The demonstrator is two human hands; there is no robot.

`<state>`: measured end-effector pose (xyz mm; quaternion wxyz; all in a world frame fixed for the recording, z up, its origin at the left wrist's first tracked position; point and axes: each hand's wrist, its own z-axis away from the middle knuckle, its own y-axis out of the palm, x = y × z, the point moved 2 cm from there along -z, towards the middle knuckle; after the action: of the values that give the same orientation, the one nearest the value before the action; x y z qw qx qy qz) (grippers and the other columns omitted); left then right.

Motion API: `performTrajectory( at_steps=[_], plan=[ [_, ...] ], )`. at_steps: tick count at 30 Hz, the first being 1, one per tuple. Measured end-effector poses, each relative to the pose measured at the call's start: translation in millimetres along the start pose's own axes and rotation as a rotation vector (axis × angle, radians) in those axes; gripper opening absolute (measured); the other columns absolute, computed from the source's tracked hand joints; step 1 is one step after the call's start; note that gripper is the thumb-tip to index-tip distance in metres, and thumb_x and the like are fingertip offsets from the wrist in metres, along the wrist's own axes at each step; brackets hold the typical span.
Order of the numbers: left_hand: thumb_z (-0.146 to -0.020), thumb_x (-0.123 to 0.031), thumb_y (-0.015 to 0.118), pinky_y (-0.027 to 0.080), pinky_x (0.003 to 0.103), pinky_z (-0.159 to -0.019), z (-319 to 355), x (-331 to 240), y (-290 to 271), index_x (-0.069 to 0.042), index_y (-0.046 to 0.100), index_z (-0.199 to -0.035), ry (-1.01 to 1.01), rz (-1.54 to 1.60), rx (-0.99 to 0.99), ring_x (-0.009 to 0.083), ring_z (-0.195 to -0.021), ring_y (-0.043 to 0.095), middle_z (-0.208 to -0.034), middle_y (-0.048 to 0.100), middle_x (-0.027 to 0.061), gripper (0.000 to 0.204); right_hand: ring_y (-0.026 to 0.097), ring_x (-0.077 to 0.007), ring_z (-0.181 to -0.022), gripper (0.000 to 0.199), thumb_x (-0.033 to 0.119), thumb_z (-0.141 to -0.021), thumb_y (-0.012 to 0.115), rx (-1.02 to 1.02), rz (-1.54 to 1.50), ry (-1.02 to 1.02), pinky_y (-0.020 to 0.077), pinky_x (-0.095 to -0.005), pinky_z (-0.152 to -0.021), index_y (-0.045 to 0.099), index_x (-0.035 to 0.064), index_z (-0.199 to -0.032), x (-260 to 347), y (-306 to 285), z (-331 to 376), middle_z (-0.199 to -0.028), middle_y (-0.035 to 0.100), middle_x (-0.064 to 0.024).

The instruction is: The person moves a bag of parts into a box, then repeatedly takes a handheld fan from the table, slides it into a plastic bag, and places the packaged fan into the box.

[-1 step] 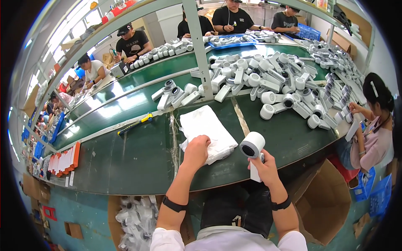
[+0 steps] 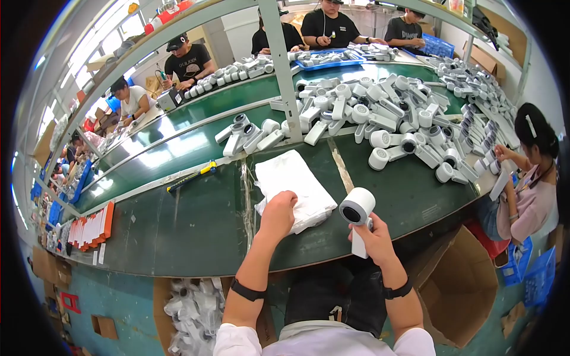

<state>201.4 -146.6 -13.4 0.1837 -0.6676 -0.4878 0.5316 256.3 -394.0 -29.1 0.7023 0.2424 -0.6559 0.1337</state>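
Note:
In my right hand [image 2: 373, 237] is a white handheld device [image 2: 358, 205] with a drum-shaped head, a grey ring and a dark round face. My fingers wrap its handle, and the head points up and away from me over the bench's near edge. A stack of thin white plastic bags [image 2: 295, 181] lies on the dark green bench just left of the device. My left hand [image 2: 279, 212] rests on the stack's near left edge, its fingers curled and pinched on a bag; the fingertips are partly hidden.
A large heap of similar devices [image 2: 380, 113] covers the bench's far right. A yellow-and-black hammer [image 2: 193, 175] and orange-and-white boxes [image 2: 92, 228] lie leftward. Below stand a carton of bagged devices [image 2: 193, 314] and an open carton [image 2: 460, 285]. A metal post [image 2: 282, 71] rises ahead; co-workers sit around.

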Motion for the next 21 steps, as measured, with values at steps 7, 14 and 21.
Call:
performTrajectory(
  at_steps=[7,14,21],
  plan=[
    [-0.086,-0.005,0.061,0.049,0.036,-0.072,-2.9,-6.8,-3.2,0.0,0.064,-0.105,-0.024,0.187,-0.116,0.0306,-0.078,0.063,-0.084,0.064,0.0161,0.02,0.059,-0.0115,-0.065,0.029,0.011,-0.091,0.062,0.094,-0.107,0.133,0.0482,-0.027,-0.058,0.054,0.0033,-0.118,-2.7,16.8,8.0,-0.084,0.062,-0.0036],
    [-0.085,-0.011,0.069,0.049,0.031,-0.067,-0.3,4.4,-0.4,0.0,0.069,-0.098,0.07,0.032,-0.168,0.023,-0.07,0.062,-0.082,0.064,0.0134,0.017,0.06,-0.0128,-0.062,0.036,0.006,-0.088,0.064,0.11,0.003,0.157,0.0498,-0.0278,-0.056,0.051,0.0028,-0.121,-10.5,18.1,13.3,-0.083,0.063,-0.0052],
    [-0.09,-0.016,0.068,0.045,0.024,-0.059,10.5,-30.8,-5.3,0.002,0.07,-0.096,-0.218,0.477,-0.15,0.0078,-0.063,0.055,-0.072,0.066,0.003,0.02,0.061,-0.0142,-0.06,0.058,0.002,-0.084,0.067,0.181,0.059,0.206,0.0502,-0.0283,-0.055,0.038,0.0058,-0.135,9.1,20.1,24.3,-0.083,0.064,-0.007]
  ],
)
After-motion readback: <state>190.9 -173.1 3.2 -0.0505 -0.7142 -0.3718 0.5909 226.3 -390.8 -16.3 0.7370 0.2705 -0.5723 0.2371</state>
